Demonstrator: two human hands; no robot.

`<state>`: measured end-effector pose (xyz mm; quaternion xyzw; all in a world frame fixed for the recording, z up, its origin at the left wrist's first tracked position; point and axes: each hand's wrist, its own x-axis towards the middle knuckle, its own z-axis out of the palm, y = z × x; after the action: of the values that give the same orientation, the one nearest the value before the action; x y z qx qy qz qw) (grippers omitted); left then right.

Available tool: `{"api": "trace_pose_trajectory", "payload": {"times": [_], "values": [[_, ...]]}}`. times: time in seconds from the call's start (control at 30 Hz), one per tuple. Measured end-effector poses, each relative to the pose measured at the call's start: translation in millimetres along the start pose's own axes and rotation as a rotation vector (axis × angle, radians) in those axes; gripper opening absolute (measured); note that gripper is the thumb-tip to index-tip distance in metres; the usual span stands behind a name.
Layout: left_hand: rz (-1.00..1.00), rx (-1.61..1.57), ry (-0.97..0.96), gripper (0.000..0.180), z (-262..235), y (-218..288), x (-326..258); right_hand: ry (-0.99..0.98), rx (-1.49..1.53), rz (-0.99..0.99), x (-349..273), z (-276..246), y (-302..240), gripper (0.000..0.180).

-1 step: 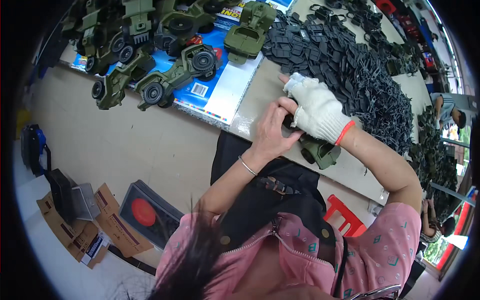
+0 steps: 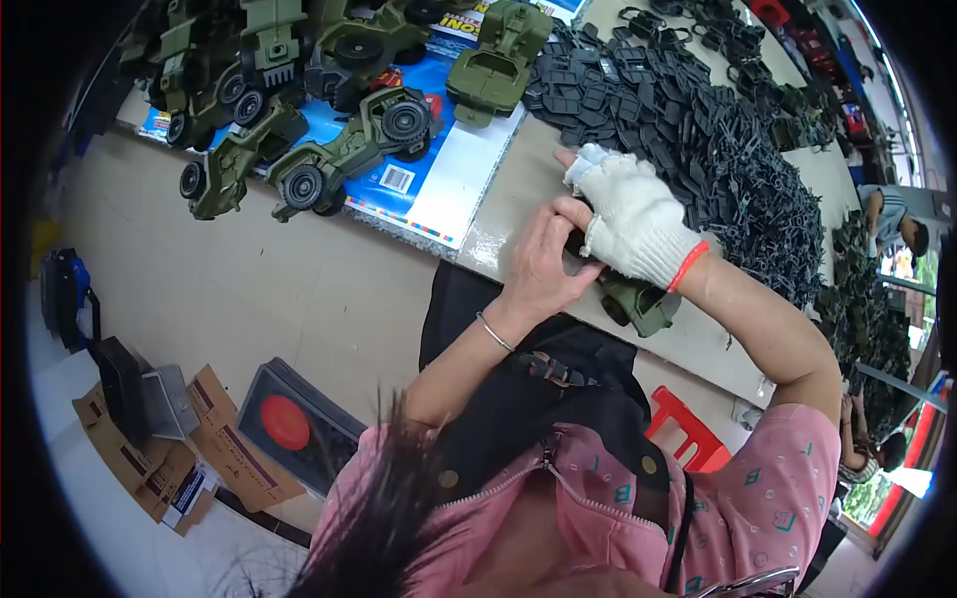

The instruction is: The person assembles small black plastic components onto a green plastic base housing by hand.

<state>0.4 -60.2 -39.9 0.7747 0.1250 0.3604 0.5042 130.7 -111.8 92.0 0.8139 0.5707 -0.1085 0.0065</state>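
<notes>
Both hands are clamped on a chunky olive plastic toy truck body at the tabletop edge, bare left hand gripping, knit-gloved right hand curled over it.

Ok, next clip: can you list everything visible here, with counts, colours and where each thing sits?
toy body: one, olive green, at the table edge under both hands
toy vehicles: several, exact count unclear, olive green with black wheels, upper left of the table
printed cards: a few, blue and white, under the vehicles
plastic parts: a large heap, dark grey, across the table's right
table: one, pale grey top
stool: one, red, under the table
cardboard boxes: a few, brown, on the floor, lower left
tray: one, dark with a red disc, on the floor
left hand: bare, with a bracelet, on the toy body
right hand: white knit glove, gripping the toy body
</notes>
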Motion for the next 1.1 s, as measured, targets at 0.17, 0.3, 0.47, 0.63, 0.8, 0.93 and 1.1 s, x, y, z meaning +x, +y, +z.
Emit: {"api": "trace_pose_trajectory", "payload": {"times": [0.17, 0.3, 0.47, 0.63, 0.8, 0.93, 1.1], "values": [[0.047, 0.045, 0.027, 0.064, -0.9, -2.2, -1.3, 0.215, -0.183, -0.252, 2.9, 9.4, 7.3, 0.057], [0.009, 0.004, 0.116, 0.056, 4.0, 1.1, 7.1, -0.077, -0.004, -0.078, 15.9, -8.6, 5.5, 0.06], [-0.054, -0.041, 0.173, 0.06, -3.3, -3.0, -0.2, 0.379, 0.123, 0.067, -71.9, -14.9, 13.2, 0.104], [0.219, -0.098, -0.036, 0.064, 15.7, 51.8, 26.2, 0.477, 0.272, 0.366, -209.0, 28.6, 12.9, 0.092], [0.522, -0.043, -0.402, 0.043, 48.3, 82.6, 95.6, 1.013, 0.352, 0.89, -352.0, 64.8, 64.6, 0.073], [0.252, 0.348, -0.093, 0.02, 51.3, -6.9, 266.7, 1.132, 0.025, 1.617, -439.6, 51.7, 202.2, 0.062], [0.167, 0.897, -0.306, 0.04, 107.2, -142.6, 458.4, 1.025, 0.177, 1.669, -511.4, 92.5, 335.8, 0.058]]}}
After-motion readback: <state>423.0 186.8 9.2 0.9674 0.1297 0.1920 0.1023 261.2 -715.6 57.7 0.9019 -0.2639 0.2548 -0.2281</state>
